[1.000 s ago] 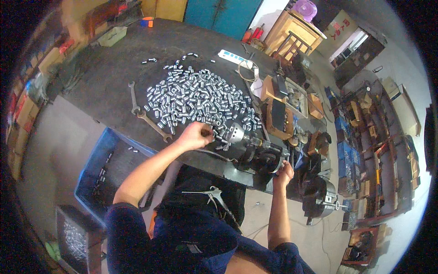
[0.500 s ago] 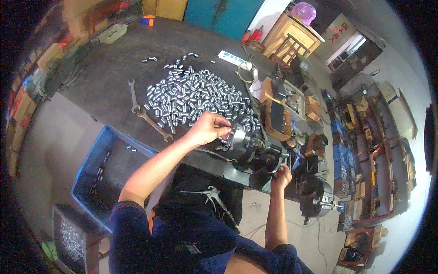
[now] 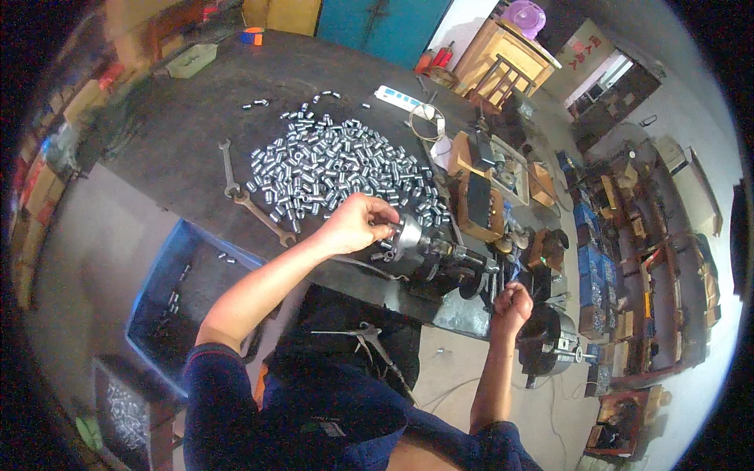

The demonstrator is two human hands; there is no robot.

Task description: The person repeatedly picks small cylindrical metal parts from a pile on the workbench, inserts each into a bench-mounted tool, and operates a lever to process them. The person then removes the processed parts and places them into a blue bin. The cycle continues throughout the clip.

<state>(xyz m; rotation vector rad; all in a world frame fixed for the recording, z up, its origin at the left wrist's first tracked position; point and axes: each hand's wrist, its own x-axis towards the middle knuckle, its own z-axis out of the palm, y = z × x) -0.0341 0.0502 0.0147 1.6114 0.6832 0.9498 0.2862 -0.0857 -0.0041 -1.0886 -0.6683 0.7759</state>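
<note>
My left hand (image 3: pixel 363 222) is closed in a pinch at the front face of a round metal chuck (image 3: pixel 411 237) on a bench fixture. Whatever sits between the fingertips is mostly hidden by them. On the other side of the fixture, my right hand (image 3: pixel 512 306) is curled round a lever handle (image 3: pixel 514 276). Beyond my left hand, a large heap of short shiny metal sleeves (image 3: pixel 338 161) is spread over the dark workbench (image 3: pixel 184 118). A few sleeves lie just below the chuck.
Two wrenches (image 3: pixel 229 171) lie left of the heap. Below the bench edge are a blue bin (image 3: pixel 149 302) with some sleeves and an air blow gun (image 3: pixel 365 334). A power strip (image 3: pixel 400 99) and wooden boxes (image 3: pixel 479 206) stand behind the fixture. A motor-like machine (image 3: pixel 547 341) is at right.
My right hand has swung right and outward, with the lever turning along. My left hand stays at the chuck, almost unmoved.
</note>
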